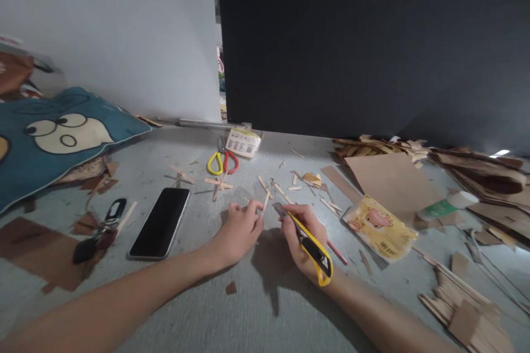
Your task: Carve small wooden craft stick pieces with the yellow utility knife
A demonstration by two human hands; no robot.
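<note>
My right hand (304,237) is closed around a yellow and black utility knife (312,248), its blade pointing up and left. Just left of the blade, my left hand (242,229) pinches a thin wooden stick (266,199) between thumb and fingers. The stick stands tilted, with its upper end free. Beyond the hands lie short pieces of wooden stick (282,194) and a small star-like cluster of crossed sticks (219,185). A red pencil-like rod (337,252) lies beside my right wrist, partly hidden by it.
Scissors (222,162) with yellow and red handles lie by a white packet (244,142). To the left are a phone (159,223), keys (101,234) and a blue cushion (66,132). At right sit a yellow packet (379,226), a glue bottle (447,205) and cardboard (389,182).
</note>
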